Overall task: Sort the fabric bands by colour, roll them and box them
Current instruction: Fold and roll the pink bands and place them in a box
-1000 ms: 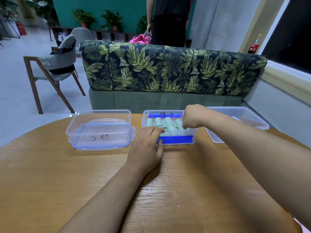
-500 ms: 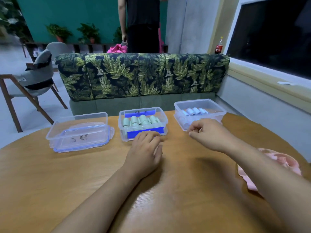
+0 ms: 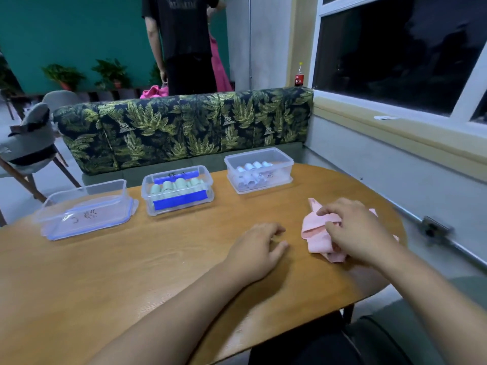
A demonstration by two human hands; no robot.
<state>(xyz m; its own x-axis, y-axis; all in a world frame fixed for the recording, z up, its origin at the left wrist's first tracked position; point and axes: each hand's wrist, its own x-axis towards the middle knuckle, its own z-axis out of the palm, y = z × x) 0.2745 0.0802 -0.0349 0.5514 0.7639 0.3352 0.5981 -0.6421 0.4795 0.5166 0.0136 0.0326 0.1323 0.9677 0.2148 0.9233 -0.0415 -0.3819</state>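
Seen from the head camera, the right hand (image 3: 353, 233) grips the heap of pink bands (image 3: 316, 234) with curled fingers; the heap lies on the table (image 3: 131, 272), nearer than the middle box (image 3: 181, 204) of green rolls (image 3: 168, 186) and off to its right. The left hand (image 3: 255, 248) rests on the wood in front of that box, fingers loosely bent, holding nothing. Another clear box (image 3: 87, 206) sits to its left, and one with pale rolls (image 3: 259, 177) to its right.

- A lounge or café-style common room is suggested.
- A long bench sofa upholstered in dark fabric printed with green palm leaves (image 3: 184, 127) is set behind a round wooden table (image 3: 105, 272).
- A grey padded chair on slanted wooden legs (image 3: 29, 143) is placed to one side.
- Potted green plants (image 3: 63, 77) are lined along a teal wall (image 3: 66, 30).
- A large white-framed window (image 3: 395, 54), dark outside, is set beside the seating.
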